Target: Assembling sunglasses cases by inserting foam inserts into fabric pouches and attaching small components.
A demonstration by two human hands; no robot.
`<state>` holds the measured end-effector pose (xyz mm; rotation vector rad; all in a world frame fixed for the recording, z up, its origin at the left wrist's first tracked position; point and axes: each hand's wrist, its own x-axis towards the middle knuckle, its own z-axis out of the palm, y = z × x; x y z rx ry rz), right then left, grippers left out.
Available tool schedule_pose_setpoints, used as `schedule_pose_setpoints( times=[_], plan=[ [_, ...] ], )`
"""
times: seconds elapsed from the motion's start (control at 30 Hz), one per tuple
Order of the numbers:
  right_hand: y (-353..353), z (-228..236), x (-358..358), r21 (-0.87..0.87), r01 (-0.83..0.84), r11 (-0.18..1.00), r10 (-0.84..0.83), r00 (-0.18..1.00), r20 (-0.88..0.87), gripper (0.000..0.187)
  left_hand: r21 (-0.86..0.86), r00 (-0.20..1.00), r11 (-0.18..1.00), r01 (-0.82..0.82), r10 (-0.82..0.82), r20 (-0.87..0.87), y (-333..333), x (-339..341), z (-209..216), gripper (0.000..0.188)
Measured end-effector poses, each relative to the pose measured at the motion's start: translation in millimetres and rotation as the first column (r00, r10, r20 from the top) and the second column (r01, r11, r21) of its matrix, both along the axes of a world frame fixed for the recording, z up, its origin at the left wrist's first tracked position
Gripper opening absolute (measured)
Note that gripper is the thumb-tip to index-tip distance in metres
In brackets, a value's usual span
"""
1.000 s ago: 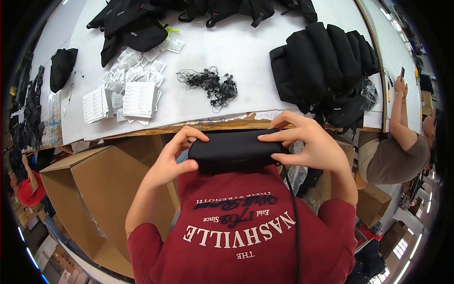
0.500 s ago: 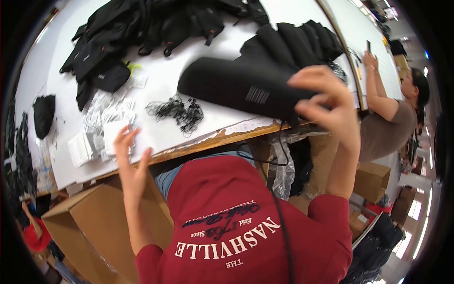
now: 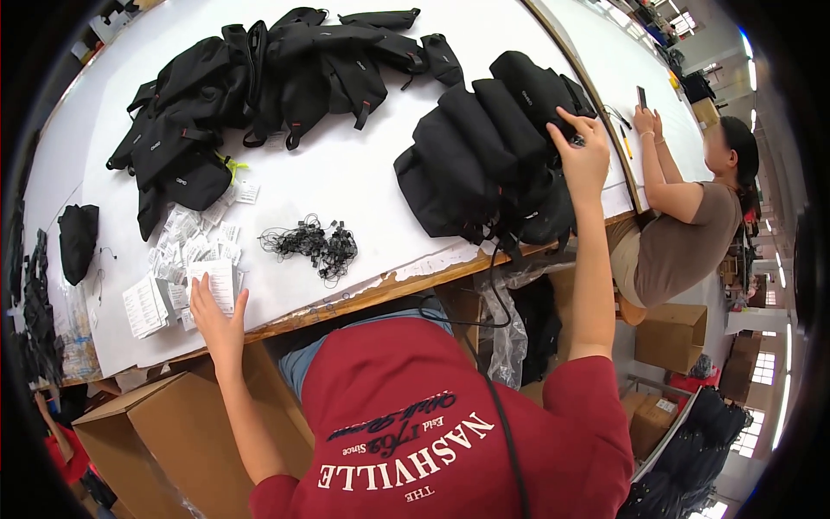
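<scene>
My left hand (image 3: 219,322) is at the table's near left, fingers spread, its fingertips over a stack of white printed labels (image 3: 213,281). My right hand (image 3: 584,160) reaches to a row of black bags (image 3: 467,143) at the right. Its thumb and forefinger are apart against the far-right black bag (image 3: 529,89); the other fingers are partly hidden. Loose white tags (image 3: 186,233) lie in a heap beyond the left hand, beside another label stack (image 3: 145,307). Between my hands sits a tangle of thin black cords (image 3: 313,246).
More black bags (image 3: 294,65) are piled at the back of the white table (image 3: 363,182), and a single black bag (image 3: 79,242) lies far left. Cardboard boxes (image 3: 199,432) stand below the near edge. A co-worker (image 3: 692,225) sits at the right with a phone.
The black bag that was held slantwise over the table has gone down into the right-hand row. My right hand has moved farther over that row; my left hand has come lower, onto the labels.
</scene>
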<state>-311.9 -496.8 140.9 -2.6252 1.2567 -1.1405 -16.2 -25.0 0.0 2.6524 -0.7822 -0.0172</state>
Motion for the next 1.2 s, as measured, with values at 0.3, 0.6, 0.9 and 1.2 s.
schedule_pose_setpoints(
  times=[0.3,0.6,0.9,1.2],
  plan=[
    [0,-7,7,0.242,-0.133,0.961,0.118,0.990,0.079,0.028,0.020,0.995,0.998,-0.053,0.051,0.087,7,11,-8,0.082],
    [123,-27,80,0.193,-0.549,0.813,0.558,0.830,0.013,0.009,-0.062,0.994,0.993,-0.105,0.107,0.029,6,18,-1,0.090],
    [173,-119,175,0.603,-0.569,0.559,0.740,0.670,-0.053,0.015,-0.080,0.986,0.984,-0.161,0.157,-0.055,13,17,-1,0.089],
    [217,-134,250,0.527,-0.687,0.501,0.821,0.569,-0.038,0.009,-0.125,0.985,0.978,-0.164,0.156,-0.072,7,14,6,0.089]
  ],
)
